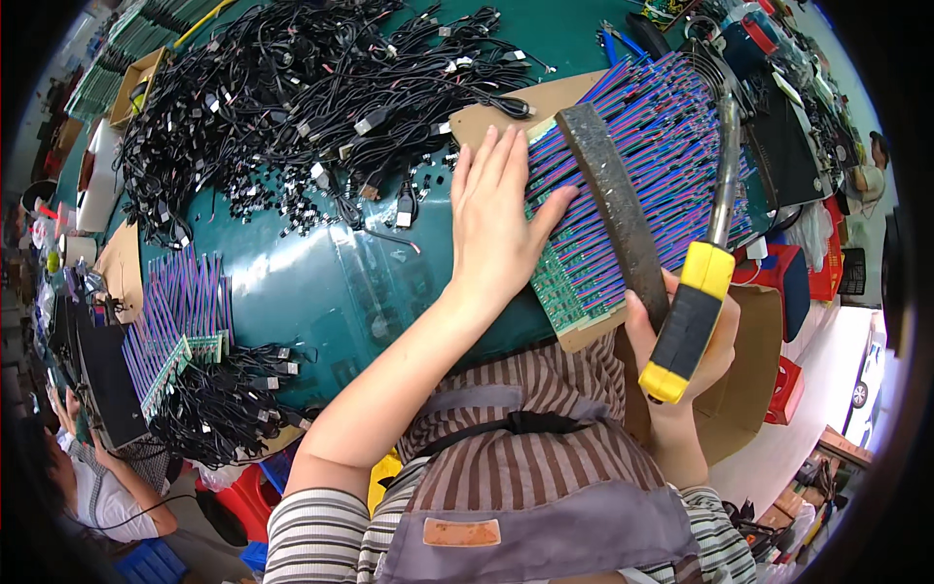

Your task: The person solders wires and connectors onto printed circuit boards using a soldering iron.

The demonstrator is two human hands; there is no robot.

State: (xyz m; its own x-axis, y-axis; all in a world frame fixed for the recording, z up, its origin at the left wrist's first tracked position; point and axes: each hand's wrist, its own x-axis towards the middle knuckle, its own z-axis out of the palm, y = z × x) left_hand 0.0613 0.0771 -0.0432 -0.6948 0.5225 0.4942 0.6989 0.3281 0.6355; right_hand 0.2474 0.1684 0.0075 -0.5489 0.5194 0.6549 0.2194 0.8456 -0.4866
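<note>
My left hand lies flat, fingers stretched and thumb spread, across a brown board and the edge of the wire rows. On that board are green circuit boards with many thin blue, pink and black wires. A dark, worn metal bar lies slantwise over the wires. Its near end is pinched by my right hand, thumb and a fingertip showing. In front of that hand, hiding part of it, is a yellow-and-black tool handle with a bent metal tube; whether the hand touches it, I cannot tell.
A large heap of black USB cables covers the far left of the green table. Near left lies another wired board bundle with cables. Blue-handled pliers and a wire coil are at the back. A cardboard box stands at right.
</note>
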